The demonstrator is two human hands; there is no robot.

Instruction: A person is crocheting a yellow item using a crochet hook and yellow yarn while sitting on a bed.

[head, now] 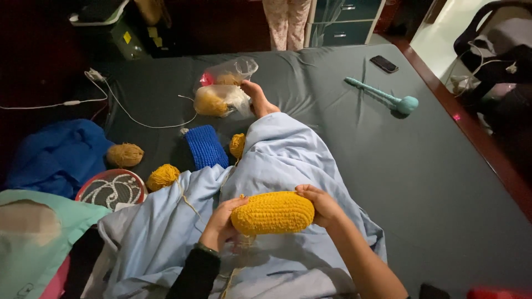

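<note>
While the left hand [220, 220] and the right hand [320, 205] grip opposite ends of the yellow crocheted piece [272, 212], held above the lap on the light blue blanket [288, 155], the trailing yarn strand [188, 202] may snag in the folds or pull stitches loose. The piece is an oblong, ribbed, soft form (apparently stuffed); the yellow yarn ball [163, 176] nearby is round and fuzzy.

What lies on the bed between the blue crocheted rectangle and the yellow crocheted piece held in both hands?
In the head view, light blue cloth draped over the person's leg fills the stretch between the blue crocheted rectangle and the yellow crocheted piece.
</note>
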